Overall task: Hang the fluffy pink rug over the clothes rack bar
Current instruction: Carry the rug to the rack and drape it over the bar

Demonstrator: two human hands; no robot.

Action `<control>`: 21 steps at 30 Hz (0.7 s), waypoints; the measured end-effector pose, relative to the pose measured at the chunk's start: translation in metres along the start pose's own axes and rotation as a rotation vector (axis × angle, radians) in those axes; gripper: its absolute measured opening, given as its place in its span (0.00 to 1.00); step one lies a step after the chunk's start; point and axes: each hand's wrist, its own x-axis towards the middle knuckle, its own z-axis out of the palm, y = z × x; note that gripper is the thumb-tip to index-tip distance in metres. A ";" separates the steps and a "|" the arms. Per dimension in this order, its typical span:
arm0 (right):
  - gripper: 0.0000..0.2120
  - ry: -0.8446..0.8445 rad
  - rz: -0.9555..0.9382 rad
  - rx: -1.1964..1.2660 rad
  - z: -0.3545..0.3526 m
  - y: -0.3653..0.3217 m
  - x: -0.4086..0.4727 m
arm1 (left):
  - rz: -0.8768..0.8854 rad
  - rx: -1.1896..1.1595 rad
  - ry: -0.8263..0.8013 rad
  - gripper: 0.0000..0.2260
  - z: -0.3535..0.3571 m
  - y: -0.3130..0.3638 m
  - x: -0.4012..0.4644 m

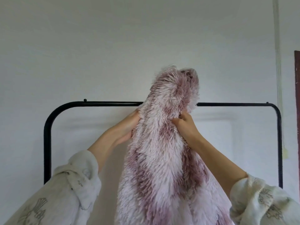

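- Rug [164, 143]: pink, fluffy, bunched lengthwise and held upright in front of the bar [112, 104]; its top end stands above the bar's middle.
- Left hand [128, 127]: closed on the rug's left edge, just below the bar.
- Right hand [186, 127]: closed on the rug's right edge, same level.
- Rack [47, 143]: black, rounded corners, against a white wall [113, 46].

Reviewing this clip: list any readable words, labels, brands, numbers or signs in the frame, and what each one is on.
No text reads clearly anywhere in the frame.
Left sleeve: a small dark mark near the cuff, too small and blurred to read.
Both sleeves carry grey embroidered motifs, not lettering.
Pink rug, rack bar and wall: no lettering or labels visible.
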 end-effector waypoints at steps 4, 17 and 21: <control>0.17 -0.040 0.039 -0.024 0.000 0.007 -0.006 | -0.150 -0.206 0.003 0.35 0.010 -0.003 0.003; 0.03 -0.166 0.005 -0.181 -0.001 0.020 -0.008 | 0.023 -0.109 0.216 0.09 0.020 0.001 0.007; 0.11 -0.234 -0.008 -0.243 0.009 0.029 -0.014 | 0.170 -0.088 0.352 0.08 0.017 0.010 0.010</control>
